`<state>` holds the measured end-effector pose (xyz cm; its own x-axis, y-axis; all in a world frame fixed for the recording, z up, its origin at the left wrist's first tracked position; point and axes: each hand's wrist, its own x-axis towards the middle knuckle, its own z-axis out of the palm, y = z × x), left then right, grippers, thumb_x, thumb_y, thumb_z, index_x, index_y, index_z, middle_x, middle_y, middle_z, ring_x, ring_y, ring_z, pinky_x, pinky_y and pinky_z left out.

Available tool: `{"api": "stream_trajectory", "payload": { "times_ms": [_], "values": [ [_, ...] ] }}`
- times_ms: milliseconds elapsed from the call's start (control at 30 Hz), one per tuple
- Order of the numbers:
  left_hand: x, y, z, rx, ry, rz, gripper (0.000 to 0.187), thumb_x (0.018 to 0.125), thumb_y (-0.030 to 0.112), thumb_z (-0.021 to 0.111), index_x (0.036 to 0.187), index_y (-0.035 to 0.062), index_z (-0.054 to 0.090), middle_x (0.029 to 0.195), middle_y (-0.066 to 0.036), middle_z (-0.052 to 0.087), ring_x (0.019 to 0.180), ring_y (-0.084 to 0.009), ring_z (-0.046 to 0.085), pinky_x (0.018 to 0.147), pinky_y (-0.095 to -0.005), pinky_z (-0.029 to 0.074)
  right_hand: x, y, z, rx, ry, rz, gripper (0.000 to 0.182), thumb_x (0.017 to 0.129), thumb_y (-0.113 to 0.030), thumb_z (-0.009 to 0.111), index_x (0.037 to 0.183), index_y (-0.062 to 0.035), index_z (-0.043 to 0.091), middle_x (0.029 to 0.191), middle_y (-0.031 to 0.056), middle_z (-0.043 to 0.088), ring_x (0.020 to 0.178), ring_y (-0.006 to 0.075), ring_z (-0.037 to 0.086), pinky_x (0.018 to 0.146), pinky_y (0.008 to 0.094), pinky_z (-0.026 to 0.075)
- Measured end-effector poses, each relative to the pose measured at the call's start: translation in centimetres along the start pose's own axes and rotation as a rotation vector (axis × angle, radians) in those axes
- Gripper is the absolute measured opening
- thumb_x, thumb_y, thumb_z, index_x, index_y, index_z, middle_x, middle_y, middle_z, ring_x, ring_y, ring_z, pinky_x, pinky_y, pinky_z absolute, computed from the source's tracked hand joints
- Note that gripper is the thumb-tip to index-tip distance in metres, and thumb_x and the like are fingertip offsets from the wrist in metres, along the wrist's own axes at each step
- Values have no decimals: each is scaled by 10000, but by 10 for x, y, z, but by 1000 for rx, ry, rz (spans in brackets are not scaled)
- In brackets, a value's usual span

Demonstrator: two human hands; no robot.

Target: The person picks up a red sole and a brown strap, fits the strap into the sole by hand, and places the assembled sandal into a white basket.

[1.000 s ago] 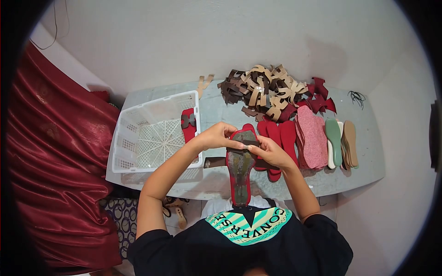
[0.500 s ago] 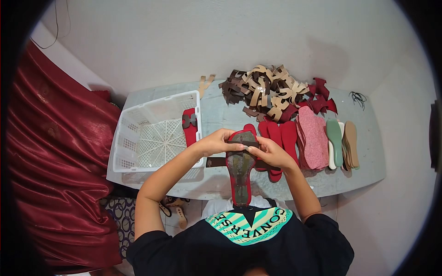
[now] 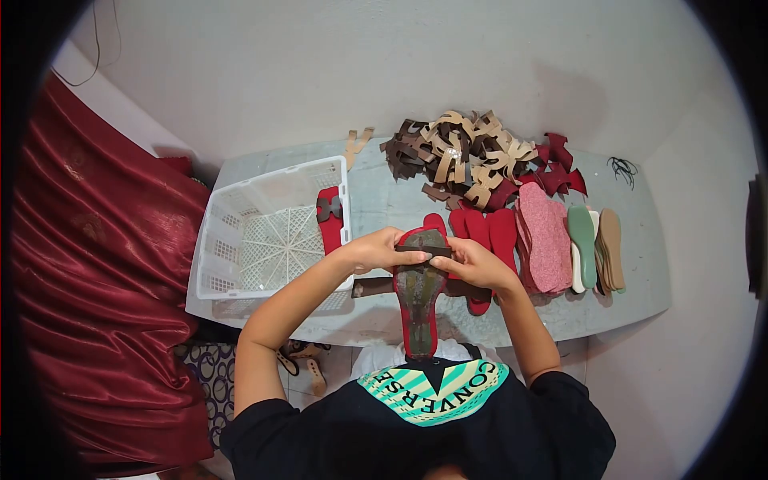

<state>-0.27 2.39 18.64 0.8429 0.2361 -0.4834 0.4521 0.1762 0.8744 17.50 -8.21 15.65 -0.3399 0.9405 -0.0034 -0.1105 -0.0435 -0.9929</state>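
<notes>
A red-edged sandal sole (image 3: 419,308) is held bottom side up, its dark grey underside facing me and its narrow end against my shirt. Dark brown strap ends (image 3: 436,251) lie folded across the wide part. Another pair of strap ends sticks out sideways lower down, the left one (image 3: 374,286) hanging free. My left hand (image 3: 382,250) grips the sole's left edge, thumb pressing on the folded strap. From the right, my right hand (image 3: 474,262) does the same, and the two thumbs nearly meet. The fingers behind the sole are hidden.
A white plastic basket (image 3: 272,180) holds a red sole with a brown strap (image 3: 330,220). Loose brown and beige straps (image 3: 460,156) are heaped at the back. Red soles (image 3: 502,236), pink soles (image 3: 548,240), a green sole (image 3: 582,244) and tan soles (image 3: 610,248) line the table's right side.
Both hands stay at the wide end of the sole, thumbs pressing on the strap. The free left strap end has dipped slightly. Nothing has been let go.
</notes>
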Motion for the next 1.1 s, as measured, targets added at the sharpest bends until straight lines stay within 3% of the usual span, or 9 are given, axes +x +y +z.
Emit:
{"api": "stream_trajectory", "payload": {
  "times_ms": [100,167,267,400,467,700,900,1000,1100],
  "values": [
    [2,-2,0,24,32,19,365,757,295,625,1006,42,540,858,-15,580,755,-85,523,656,-256,449,1,1,-3,-54,-27,44,339,838,-129,504,1122,37,425,1011,58,538,902,94,498,784,243,413],
    [2,-1,0,53,18,28,345,756,296,625,990,51,554,836,-7,580,736,-81,520,645,-247,441,1,-2,-2,-119,-22,-13,310,838,-187,508,1063,22,465,856,32,549,750,81,478,653,236,405],
    [-2,4,2,72,8,-2,321,754,290,629,970,59,572,817,-2,581,727,-77,517,633,-233,431,0,-14,-4,-317,-59,136,311,834,-169,516,1056,43,469,901,40,566,809,70,485,723,238,412],
    [2,-4,1,60,20,49,302,745,312,634,930,77,597,769,4,583,680,-64,509,584,-209,422,0,-15,-3,-326,-43,90,291,824,-174,530,1013,42,487,858,40,572,768,70,478,688,243,412],
    [4,-8,1,44,26,31,318,752,268,635,953,28,579,815,-6,585,728,-72,513,641,-229,423,1,-6,-6,-470,-25,39,327,809,-273,529,961,15,499,681,75,546,615,137,494,588,293,409],
    [2,-18,6,-10,56,171,329,754,238,632,971,-1,567,870,-35,592,782,-85,521,703,-244,425,0,-31,4,-702,21,146,327,813,-304,518,924,3,508,621,78,533,565,138,501,539,290,400],
    [-1,-19,12,-96,136,272,294,767,199,612,975,-4,566,886,-42,595,808,-91,526,731,-244,422,-4,12,-22,-169,-96,104,331,855,-314,455,924,5,513,773,56,585,678,82,523,575,208,385],
    [-5,-19,9,-105,162,273,279,769,197,606,956,-7,572,865,-38,598,798,-87,531,728,-244,423,-14,16,-26,160,-69,214,468,859,-428,390,977,11,503,841,62,591,782,140,547,671,228,419],
    [-6,-17,3,-188,294,348,259,775,198,602,957,15,574,841,-22,601,750,-66,539,698,-222,432,-12,46,-25,899,-100,-37,767,771,-646,223,1068,17,468,1146,179,472,1062,278,465,886,424,379]
  ]
}}
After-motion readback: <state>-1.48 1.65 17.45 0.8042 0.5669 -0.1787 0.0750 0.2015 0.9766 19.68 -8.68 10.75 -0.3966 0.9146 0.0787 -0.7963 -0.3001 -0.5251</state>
